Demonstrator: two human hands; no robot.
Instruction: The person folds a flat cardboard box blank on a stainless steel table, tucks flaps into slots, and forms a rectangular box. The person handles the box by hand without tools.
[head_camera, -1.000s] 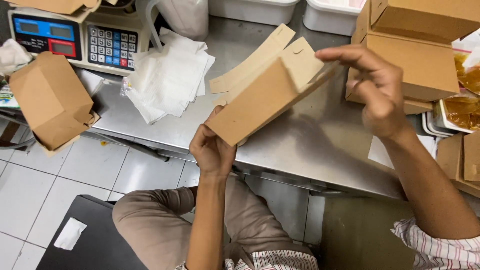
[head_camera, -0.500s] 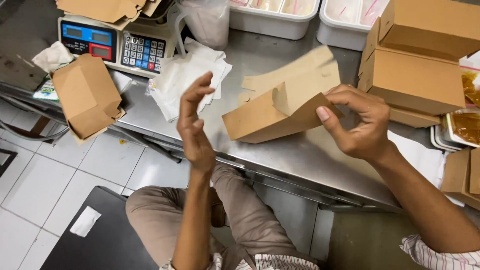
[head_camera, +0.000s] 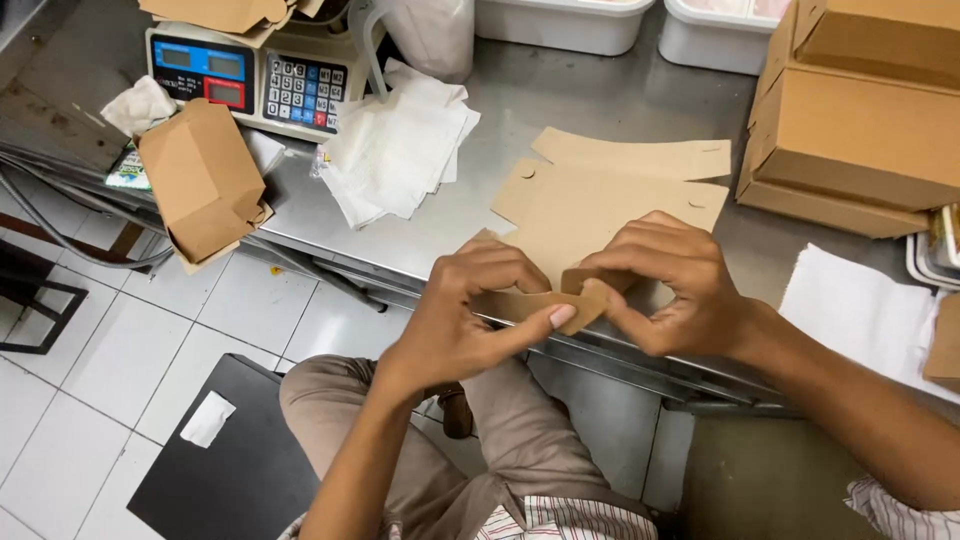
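At the far left, an already folded brown carton (head_camera: 200, 178) hangs over the near edge of the steel surface (head_camera: 590, 105), tipped on its side as if set out of the way. Behind it stands a digital weighing scale (head_camera: 250, 78) with more cardboard lying on top, and just right of that a loose heap of white paper sheets (head_camera: 400, 150).

In the middle, a flat cardboard box blank (head_camera: 600, 205) lies on the surface near its near edge, its flaps spread out and its nearest tab lifted off the metal. The left hand (head_camera: 465, 325) has its grip closed on that tab, thumb pressing along the strip from below while the fingers curl over the top, which keeps the thin card from springing back. The right hand (head_camera: 665, 290) meets it from the other side, fingers bent down and pinching the same tab, so the two grips work the fold between them right at the edge, where there is room underneath for the thumbs.

To the right, finished brown boxes (head_camera: 860, 120) are stacked at the far side, and a white sheet (head_camera: 860, 310) lies flat nearer by.
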